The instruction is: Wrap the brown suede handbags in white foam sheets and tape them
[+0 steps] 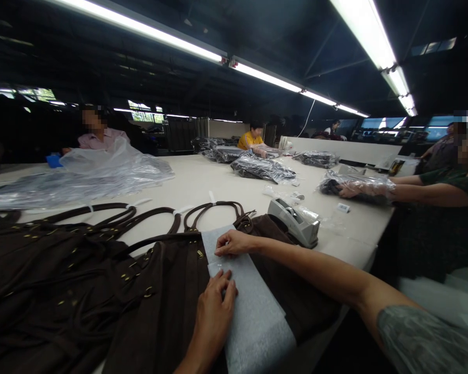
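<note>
A long strip of pale grey tissue paper [253, 311] is wrapped over a dark brown fabric bag [191, 265] with corded handles and brass fittings. My left hand [215, 306] lies on the paper's left edge, fingers stretched out. Just above it, my right hand [234, 243] is closed in a pinch over the paper's upper part; whatever its fingertips hold is too small to make out. A small shiny spot shows on the paper between both hands. Beyond my right forearm stands a grey tape dispenser [294, 221], beside the bag.
More brown bags [42, 270] are heaped at left. Behind them lies a pile of clear plastic bags [101, 171] on the white table [203, 182]. Plastic-wrapped bundles [261, 167] sit farther back. At right, a co-worker's hands [349, 189] handle another wrapped bundle.
</note>
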A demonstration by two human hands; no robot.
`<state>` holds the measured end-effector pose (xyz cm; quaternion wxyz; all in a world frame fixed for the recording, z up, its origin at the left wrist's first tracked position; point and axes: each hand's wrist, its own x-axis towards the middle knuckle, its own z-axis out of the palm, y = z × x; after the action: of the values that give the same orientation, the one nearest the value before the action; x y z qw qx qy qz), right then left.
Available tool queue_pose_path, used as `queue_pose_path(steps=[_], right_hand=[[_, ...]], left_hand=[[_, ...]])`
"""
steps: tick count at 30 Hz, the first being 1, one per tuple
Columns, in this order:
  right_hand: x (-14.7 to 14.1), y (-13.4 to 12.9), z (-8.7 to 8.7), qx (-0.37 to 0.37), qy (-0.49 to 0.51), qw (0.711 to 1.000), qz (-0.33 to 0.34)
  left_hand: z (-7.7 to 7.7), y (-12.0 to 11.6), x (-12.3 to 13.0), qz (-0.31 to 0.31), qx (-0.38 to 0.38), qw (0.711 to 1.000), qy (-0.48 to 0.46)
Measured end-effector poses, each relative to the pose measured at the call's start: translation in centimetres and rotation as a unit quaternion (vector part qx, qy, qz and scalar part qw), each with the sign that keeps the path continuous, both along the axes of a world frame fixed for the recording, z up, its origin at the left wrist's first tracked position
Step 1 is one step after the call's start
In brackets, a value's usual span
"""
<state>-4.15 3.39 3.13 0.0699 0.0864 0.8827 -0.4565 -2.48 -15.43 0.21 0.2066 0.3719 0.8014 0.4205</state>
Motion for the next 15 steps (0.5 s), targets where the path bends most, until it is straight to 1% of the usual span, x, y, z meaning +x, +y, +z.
queue_pose_path(steps=[7, 9, 12, 13, 15], right_hand=[[-0.4, -0.3, -0.3, 0.078, 0.002, 0.997, -0.017], [-0.5, -0.5, -0.6, 0.133, 0.02, 0.991, -0.023], [-0.4, -0.8, -1.3, 0.239, 0.062, 0.969, -0.02], [-0.3, -1.0, -1.5, 0.264, 0.072, 0.962, -0.016], [0.0, -1.1, -1.8, 0.287, 0.085, 0.954, -0.023]], left_hand=[[-0.1, 0.1, -0.2, 0.002, -0.016, 1.0, 0.013], [-0.2, 0.1, -0.2, 0.005, -0.023, 1.0, 0.019], [-0.4, 0.0, -0.1, 0.006, -0.026, 0.999, 0.027], [-0.5, 0.0, -0.1, 0.005, -0.026, 0.999, 0.029], [-0.5, 0.0, -0.1, 0.002, -0.026, 0.999, 0.033]])
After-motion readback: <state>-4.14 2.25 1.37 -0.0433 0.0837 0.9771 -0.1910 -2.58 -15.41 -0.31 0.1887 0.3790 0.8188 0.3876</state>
